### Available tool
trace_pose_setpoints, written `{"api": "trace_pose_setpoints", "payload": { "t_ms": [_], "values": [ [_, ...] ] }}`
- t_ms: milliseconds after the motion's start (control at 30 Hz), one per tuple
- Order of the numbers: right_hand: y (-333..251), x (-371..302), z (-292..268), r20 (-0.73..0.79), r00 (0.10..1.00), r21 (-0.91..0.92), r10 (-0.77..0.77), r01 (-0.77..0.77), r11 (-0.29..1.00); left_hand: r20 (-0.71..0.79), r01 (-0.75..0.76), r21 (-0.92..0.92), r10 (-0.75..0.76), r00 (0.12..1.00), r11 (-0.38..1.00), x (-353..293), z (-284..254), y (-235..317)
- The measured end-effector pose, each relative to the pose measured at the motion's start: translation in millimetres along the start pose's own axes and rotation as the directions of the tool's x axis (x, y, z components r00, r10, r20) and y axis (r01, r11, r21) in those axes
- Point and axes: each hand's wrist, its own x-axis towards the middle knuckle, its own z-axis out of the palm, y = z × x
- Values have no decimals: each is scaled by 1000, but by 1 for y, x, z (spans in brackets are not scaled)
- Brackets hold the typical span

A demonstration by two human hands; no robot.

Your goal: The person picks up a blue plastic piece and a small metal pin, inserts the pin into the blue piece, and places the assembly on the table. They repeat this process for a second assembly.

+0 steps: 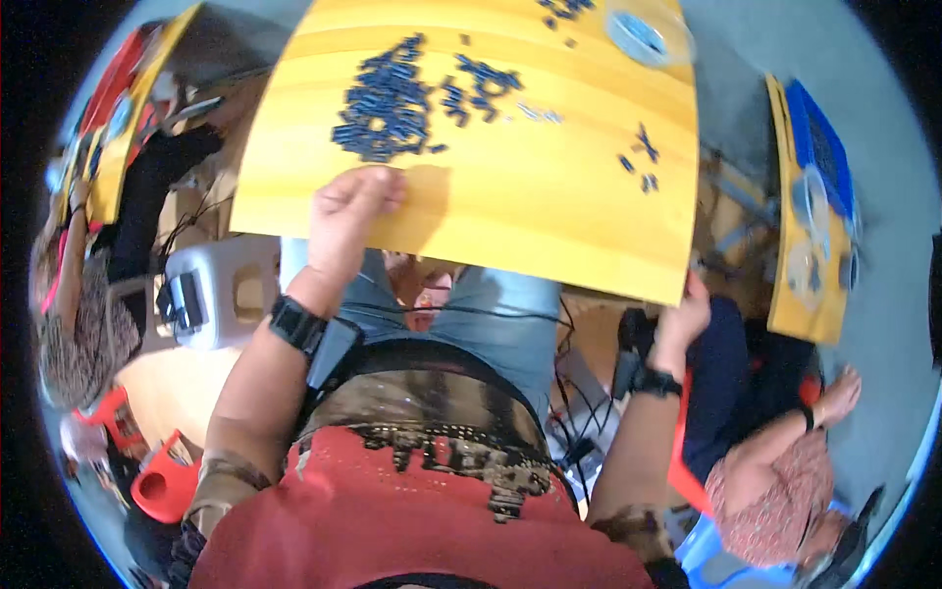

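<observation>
**Two hands at the near edge of a yellow board strewn with small dark parts**

The yellow board (510, 206) is flat, smooth and faintly banded like wood grain, its straight edges bowed by the lens. On it lies a dense heap of small dark blue parts (385, 103), short and blocky, piled at about 11 o'clock from the board's middle. A looser cluster (481, 86) sits just beside the heap at 12 o'clock, and a few scattered pieces (640, 157) lie well apart at 3 o'clock. At the far edge, near 1 o'clock, stands a round clear lidded container (643, 34) with dark bits inside; how many cannot be told.

The left hand (345, 221) comes up from 7 o'clock, forearm raised, a black wrist strap (297, 324) around the wrist. Its fingers are curled together over the board's near edge, knuckles up, just below the heap; it appears to grip the edge, though the fingertips are hidden. The right hand (684, 319) reaches up at 4 o'clock to the board's near right corner, touching its underside; whether its fingers are spread or closed cannot be told. It wears a black wrist band (655, 383).

At 9 o'clock stands a pale plastic stool (231, 285).
</observation>
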Motion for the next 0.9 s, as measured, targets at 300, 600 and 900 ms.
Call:
{"api": "trace_pose_setpoints", "payload": {
  "t_ms": [300, 600, 900],
  "values": [
    [-178, -32, -64, 51, 972, 394, -230, 192, 899, 33, -18, -24, 19, 999, 1000, 0, 0, -3],
    [-282, -83, -8, 22, 772, 597, -635, 499, 628, 129, -56, -59, 63, 990, 997, -3, -7, -5],
    [-336, -128, -16, -150, 510, 615, -847, 719, 324, 152, -37, -85, 49, 987, 996, -6, -17, -2]
  ]
}}
